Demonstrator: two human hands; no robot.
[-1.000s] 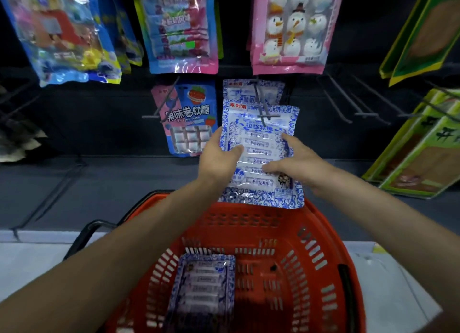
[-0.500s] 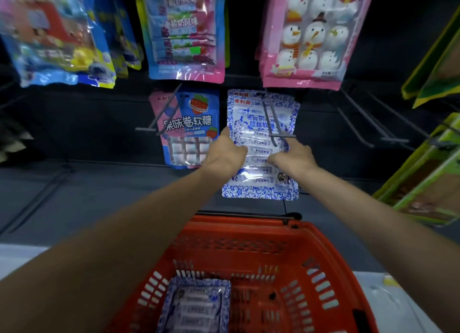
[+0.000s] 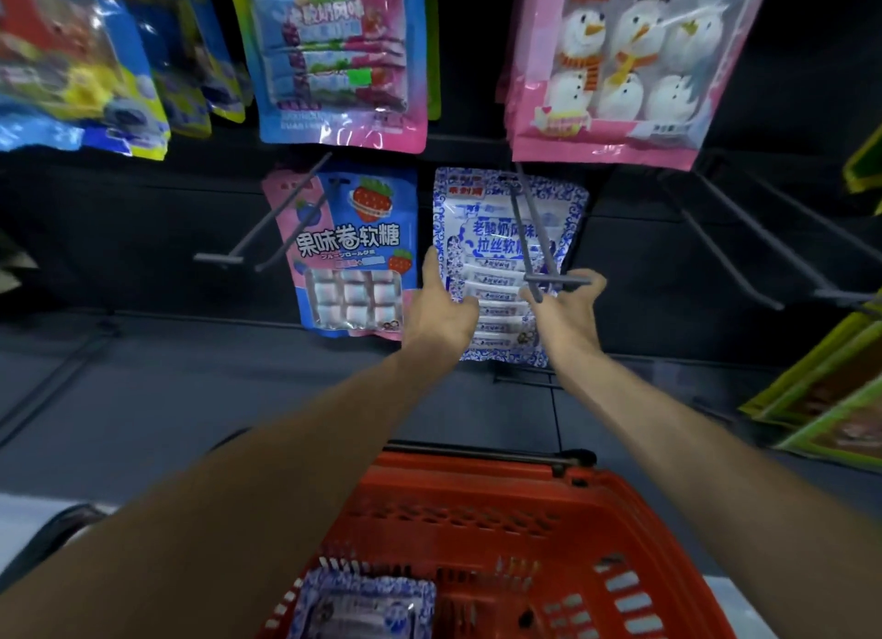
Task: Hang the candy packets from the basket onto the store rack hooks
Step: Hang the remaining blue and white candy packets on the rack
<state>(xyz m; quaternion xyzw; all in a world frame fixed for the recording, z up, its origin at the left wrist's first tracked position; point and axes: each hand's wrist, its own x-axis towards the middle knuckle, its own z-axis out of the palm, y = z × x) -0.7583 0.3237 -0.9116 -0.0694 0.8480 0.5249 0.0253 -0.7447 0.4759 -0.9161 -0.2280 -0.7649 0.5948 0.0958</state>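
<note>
Two hands hold one blue-and-white candy packet (image 3: pixel 477 237) by its lower sides. The left hand (image 3: pixel 439 314) pinches the left edge, thumb on the front. The right hand (image 3: pixel 570 314) curls its fingers round the right edge, just beneath the crossbar of the double-prong hook (image 3: pixel 558 281). The packet hangs on the rack with the prongs passing through its top. A matching packet (image 3: pixel 367 607) lies in the red basket (image 3: pixel 549 519) below. A strawberry candy packet (image 3: pixel 353 237) hangs just beside, on the left.
</note>
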